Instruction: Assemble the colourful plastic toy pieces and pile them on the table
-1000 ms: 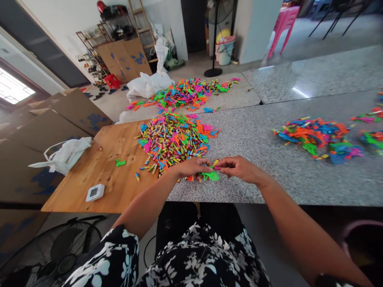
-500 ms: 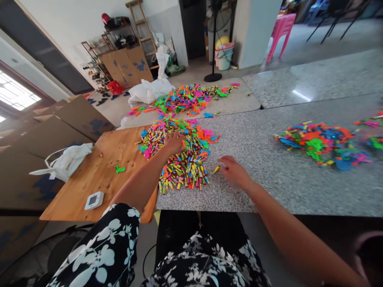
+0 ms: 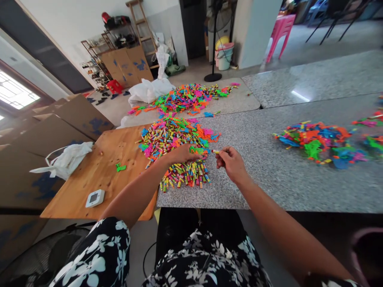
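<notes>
Between the thumb and fingers of my right hand (image 3: 231, 162) is a small yellow tube (image 3: 215, 151) with a reddish end pointing left. My left hand (image 3: 184, 154) is at the right side of a heap of small tubes and coloured plastic pieces (image 3: 170, 133). Its fingers are closed on a green plastic piece (image 3: 196, 150), whose shape is partly hidden. The two hands face each other, a short gap apart. Below my left hand, several yellow and pink tubes (image 3: 187, 175) spread toward the table's front edge.
A wooden board (image 3: 125, 139) on the left bears a green gun-shaped piece (image 3: 120, 167), a white digital device (image 3: 95, 198) and a white bag (image 3: 67, 161). Another mixed heap (image 3: 191, 97) lies behind. Blue and orange pieces (image 3: 320, 139) sit on the speckled table (image 3: 254, 123) to the right.
My left hand has come off the heap's middle toward me and right, now with a green piece. My right hand has picked up the yellow tube from the table and raised it.
</notes>
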A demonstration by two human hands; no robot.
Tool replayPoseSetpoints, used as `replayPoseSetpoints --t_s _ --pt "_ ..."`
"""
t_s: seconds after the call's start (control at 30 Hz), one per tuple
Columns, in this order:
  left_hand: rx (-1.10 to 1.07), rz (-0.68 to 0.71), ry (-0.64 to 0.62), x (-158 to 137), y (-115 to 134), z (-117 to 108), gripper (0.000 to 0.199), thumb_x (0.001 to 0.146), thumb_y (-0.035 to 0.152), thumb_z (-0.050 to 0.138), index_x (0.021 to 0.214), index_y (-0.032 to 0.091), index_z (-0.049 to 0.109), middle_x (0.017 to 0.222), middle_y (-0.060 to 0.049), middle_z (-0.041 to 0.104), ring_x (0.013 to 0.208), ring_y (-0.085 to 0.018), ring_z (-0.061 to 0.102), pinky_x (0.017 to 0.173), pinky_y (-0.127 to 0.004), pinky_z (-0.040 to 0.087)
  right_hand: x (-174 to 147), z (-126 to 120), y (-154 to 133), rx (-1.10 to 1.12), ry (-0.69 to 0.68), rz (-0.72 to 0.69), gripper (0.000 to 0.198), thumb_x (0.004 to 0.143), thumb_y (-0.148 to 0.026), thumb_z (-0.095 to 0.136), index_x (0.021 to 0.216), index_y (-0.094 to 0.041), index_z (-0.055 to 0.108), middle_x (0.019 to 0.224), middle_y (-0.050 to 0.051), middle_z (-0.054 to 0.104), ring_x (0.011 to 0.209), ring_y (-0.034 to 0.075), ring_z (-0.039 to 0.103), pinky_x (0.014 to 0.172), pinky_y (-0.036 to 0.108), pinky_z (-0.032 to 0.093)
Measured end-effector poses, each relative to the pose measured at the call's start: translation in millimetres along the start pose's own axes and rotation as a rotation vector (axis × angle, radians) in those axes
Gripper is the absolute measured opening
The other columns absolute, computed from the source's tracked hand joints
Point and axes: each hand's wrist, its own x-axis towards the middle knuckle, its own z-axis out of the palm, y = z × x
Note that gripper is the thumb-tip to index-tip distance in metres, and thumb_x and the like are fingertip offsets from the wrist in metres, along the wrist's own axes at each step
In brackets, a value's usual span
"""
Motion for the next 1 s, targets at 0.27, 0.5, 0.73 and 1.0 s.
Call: replayPoseSetpoints --t_s 0.27,0.5,0.73,1.0 --pt "-0.371 -0.128 -0.338 -23.0 34.2 23.0 0.025 0.084 0.037 0.068 0.105 0.023 0.069 0.057 0.005 0.052 0.045 -0.011 0.043 0.044 -0.021 0.034 -16.4 10.7 -19.3 -0.052 -0.199 -0.023 0.034 0.081 -0.045 0.071 0.106 -0.021 0.069 0.076 -0.002 0.069 0.047 0.008 0.051 0.046 0.024 0.044" --pt "-0.299 0.011 -0.383 -27.7 35.2 15.9 0.034 0.087 0.045 0.073 0.114 0.025 0.072 0.065 0.004 0.048 0.054 -0.011 0.041 0.049 -0.021 0.036 -18.9 3.8 -11.8 -0.025 -0.224 -0.005 0.037 0.082 -0.047 0.074 0.108 -0.021 0.075 0.078 -0.001 0.067 0.05 0.008 0.05 0.048 0.025 0.046" --pt "-0.154 0.117 -0.381 -27.7 36.7 15.0 0.03 0.09 0.048 0.069 0.102 0.021 0.073 0.066 0.004 0.045 0.054 -0.01 0.039 0.05 -0.022 0.033 -19.9 1.8 -5.4 0.018 -0.239 0.025 0.035 0.083 -0.05 0.073 0.101 -0.02 0.075 0.075 -0.002 0.066 0.049 0.009 0.054 0.047 0.024 0.044" --pt "-0.065 0.173 -0.328 -25.5 29.9 19.2 0.038 0.091 0.055 0.066 0.085 0.018 0.068 0.06 0.005 0.04 0.052 -0.009 0.036 0.051 -0.023 0.029 -22.8 -8.3 -14.8 -0.194 -0.319 0.003 0.035 0.085 -0.047 0.071 0.104 -0.018 0.077 0.065 -0.004 0.06 0.047 0.009 0.051 0.045 0.024 0.046"
